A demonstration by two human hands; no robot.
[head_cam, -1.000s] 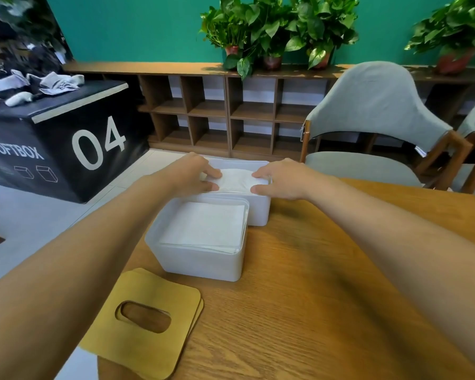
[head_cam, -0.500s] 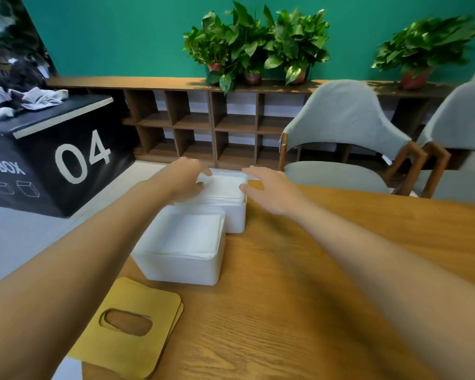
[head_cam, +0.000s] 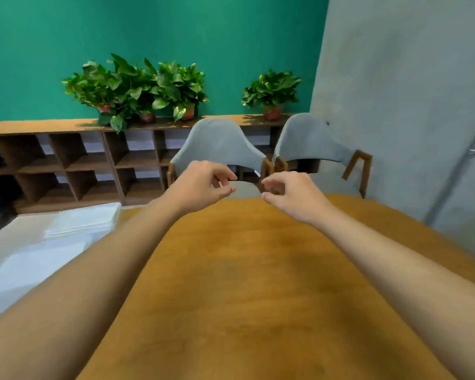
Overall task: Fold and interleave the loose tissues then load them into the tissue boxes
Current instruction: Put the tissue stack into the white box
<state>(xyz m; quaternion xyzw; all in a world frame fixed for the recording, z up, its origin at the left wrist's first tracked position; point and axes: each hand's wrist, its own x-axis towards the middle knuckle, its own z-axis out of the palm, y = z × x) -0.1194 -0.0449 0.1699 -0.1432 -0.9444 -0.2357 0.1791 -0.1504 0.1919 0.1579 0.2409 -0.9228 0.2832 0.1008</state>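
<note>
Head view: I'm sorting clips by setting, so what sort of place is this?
Probably an office lounge or meeting room, not a home kitchen: a wooden table with two grey chairs, a low cubby shelf along a teal wall, and potted plants on top.

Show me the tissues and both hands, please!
tissues (head_cam: 85, 219): head view, top sheet of the white stack.
left hand (head_cam: 200, 185): head view, back of the hand.
right hand (head_cam: 296, 196): head view, back of the hand.
</note>
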